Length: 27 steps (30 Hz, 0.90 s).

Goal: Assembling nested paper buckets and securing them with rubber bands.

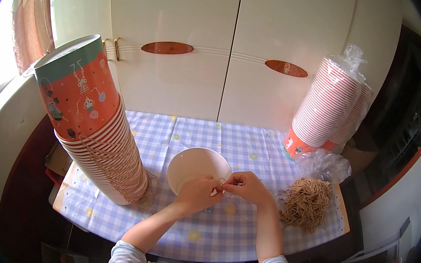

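A round paper bucket (194,167) with a white inside stands mid-table, its mouth facing up. At its near right rim my left hand (200,193) and my right hand (250,187) meet, fingertips nearly touching. Between them shows a small loop of thin beige cord (223,180). Both hands are closed in a pinch on this cord. My left hand covers part of the bucket's near side. Whether the cord passes through the bucket's wall cannot be made out.
To the left leans a tall stack of orange and green paper buckets (83,92) with cords hanging along it. A heap of beige cords (308,204) lies at the right, below crumpled clear plastic (322,165). Behind are wrapped bucket stacks (326,100). A checked tablecloth (194,232) covers the table; cabinet doors (174,86) stand behind.
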Available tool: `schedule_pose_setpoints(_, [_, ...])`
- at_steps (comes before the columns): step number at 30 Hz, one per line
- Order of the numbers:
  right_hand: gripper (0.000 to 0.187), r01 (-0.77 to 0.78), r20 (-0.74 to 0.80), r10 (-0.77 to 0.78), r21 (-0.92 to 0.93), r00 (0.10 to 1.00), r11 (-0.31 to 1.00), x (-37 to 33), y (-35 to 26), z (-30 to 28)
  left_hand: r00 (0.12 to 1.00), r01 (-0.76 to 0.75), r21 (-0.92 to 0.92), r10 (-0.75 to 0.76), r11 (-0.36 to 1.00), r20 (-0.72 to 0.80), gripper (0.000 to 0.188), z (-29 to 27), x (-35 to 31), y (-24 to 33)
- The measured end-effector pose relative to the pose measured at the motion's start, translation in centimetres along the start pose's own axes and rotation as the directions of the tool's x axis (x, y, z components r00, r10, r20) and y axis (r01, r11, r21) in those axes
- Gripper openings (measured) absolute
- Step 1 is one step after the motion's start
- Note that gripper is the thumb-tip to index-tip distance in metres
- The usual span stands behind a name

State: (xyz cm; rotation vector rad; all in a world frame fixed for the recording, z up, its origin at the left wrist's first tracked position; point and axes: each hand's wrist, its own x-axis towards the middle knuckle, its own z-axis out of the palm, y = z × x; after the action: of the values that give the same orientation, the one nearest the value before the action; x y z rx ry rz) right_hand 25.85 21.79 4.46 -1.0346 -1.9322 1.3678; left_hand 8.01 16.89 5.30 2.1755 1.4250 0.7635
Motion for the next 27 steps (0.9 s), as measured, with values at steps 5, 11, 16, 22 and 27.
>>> schedule_pose_setpoints(5, [0.015, 0.019, -0.012, -0.019, -0.014, 1.0, 1.0, 0.0, 0.3, -0.2, 0.991, -0.002, 0.084, 0.013, 0.996, -0.13, 0.016, -0.1, -0.1, -0.1])
schedule_pose_setpoints(11, [0.014, 0.016, 0.001, -0.016, -0.011, 1.0, 1.0, -0.2, -0.1, -0.1, 0.995, 0.096, 0.047, -0.094, 0.994, -0.034, 0.014, -0.7, 0.0, 0.2])
schedule_pose_setpoints(16, [0.013, 0.002, 0.014, -0.002, -0.002, 1.0, 1.0, -0.2, 0.0, -0.2, 0.996, 0.083, -0.148, -0.085, 0.985, -0.008, 0.013, -0.5, 0.2, -0.3])
schedule_pose_setpoints(22, [0.013, 0.008, 0.029, -0.008, 0.014, 1.0, 1.0, -0.1, -0.3, -0.1, 0.985, -0.105, -0.239, 0.069, 0.965, -0.157, 0.013, 0.4, 0.4, -1.6])
schedule_pose_setpoints(27, [0.013, -0.003, 0.026, 0.002, 0.017, 1.0, 1.0, -0.2, -0.1, -0.2, 0.998, -0.003, -0.374, -0.018, 0.927, -0.053, 0.017, -0.4, 0.3, -0.6])
